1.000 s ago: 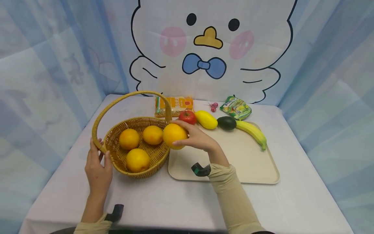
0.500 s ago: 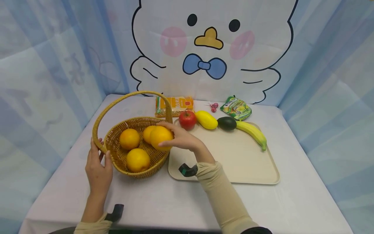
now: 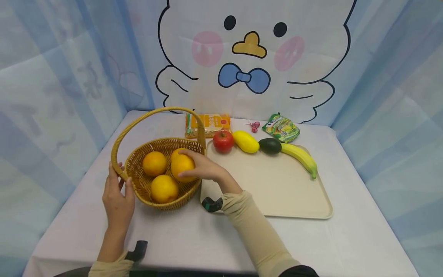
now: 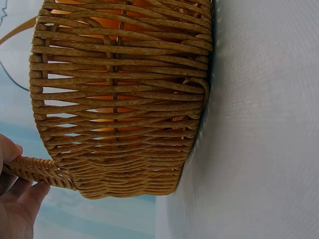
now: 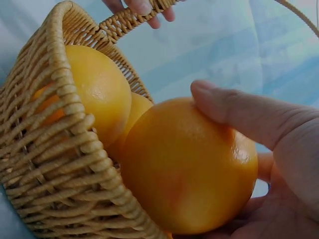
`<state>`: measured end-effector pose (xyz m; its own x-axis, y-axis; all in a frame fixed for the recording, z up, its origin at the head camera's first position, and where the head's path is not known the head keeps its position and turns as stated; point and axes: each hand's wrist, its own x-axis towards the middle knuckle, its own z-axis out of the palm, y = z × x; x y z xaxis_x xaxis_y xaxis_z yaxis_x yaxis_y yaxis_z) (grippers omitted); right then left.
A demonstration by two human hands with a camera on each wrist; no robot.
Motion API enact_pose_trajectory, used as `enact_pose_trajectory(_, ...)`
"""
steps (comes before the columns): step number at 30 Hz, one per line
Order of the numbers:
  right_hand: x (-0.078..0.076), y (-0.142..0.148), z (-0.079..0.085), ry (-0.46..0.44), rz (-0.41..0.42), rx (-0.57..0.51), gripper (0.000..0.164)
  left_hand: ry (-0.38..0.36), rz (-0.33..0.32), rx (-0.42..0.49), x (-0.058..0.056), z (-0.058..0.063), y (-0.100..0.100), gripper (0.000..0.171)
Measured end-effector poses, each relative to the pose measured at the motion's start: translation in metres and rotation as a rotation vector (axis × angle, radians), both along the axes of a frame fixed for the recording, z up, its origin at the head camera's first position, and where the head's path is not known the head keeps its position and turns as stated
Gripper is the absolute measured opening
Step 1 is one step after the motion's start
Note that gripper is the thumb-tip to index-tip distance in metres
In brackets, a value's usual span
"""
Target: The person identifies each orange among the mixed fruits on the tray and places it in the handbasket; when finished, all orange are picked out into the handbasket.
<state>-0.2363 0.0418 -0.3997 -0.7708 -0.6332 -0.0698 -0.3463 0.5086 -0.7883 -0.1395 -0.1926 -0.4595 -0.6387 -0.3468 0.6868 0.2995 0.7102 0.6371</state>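
A woven basket [image 3: 166, 206] with a tall arched handle stands on the left of the table. My left hand [image 3: 119, 200] holds the base of that handle at the basket's left side; the left wrist view shows fingers [image 4: 31, 201] around it. Within the basket lie a front orange [image 3: 164, 189], a left orange [image 3: 154, 164] and a back orange [image 3: 175, 153], the last partly hidden. My right hand [image 3: 207, 168] grips another orange [image 5: 189, 167] over the basket's right part, thumb on one side and fingers on the other. Whether this orange touches the others cannot be told.
Right of the basket lies a beige tray [image 3: 270, 192]. Along its back edge are a red apple [image 3: 223, 141], a yellow mango [image 3: 246, 142], a dark green avocado [image 3: 270, 146] and a banana [image 3: 301, 157]. Behind are an orange packet [image 3: 211, 125], lollipops [image 3: 255, 126] and a green bag [image 3: 282, 127].
My right hand has carried its orange leftward from above the basket's right rim to a place over the inside, now covering part of the back orange. My left hand stays on the handle.
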Motion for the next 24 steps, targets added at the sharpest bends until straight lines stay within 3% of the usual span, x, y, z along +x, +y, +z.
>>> enact_pose_trajectory(7,0.0003,-0.0048,-0.0024,-0.005,-0.008,0.070,0.073,-0.001,-0.010,-0.008,-0.0003,0.0018,-0.0005,0.067)
enact_pose_trajectory(15,0.0021,-0.0082,-0.0020,-0.031,-0.031,0.108,0.057,0.009,-0.005,-0.005,-0.0016,0.0000,-0.0005,0.064)
enact_pose_trajectory(24,0.0025,-0.0042,0.0051,-0.115,-0.003,0.042,0.070,-0.006,0.002,-0.005,-0.0005,-0.0008,-0.0010,0.069)
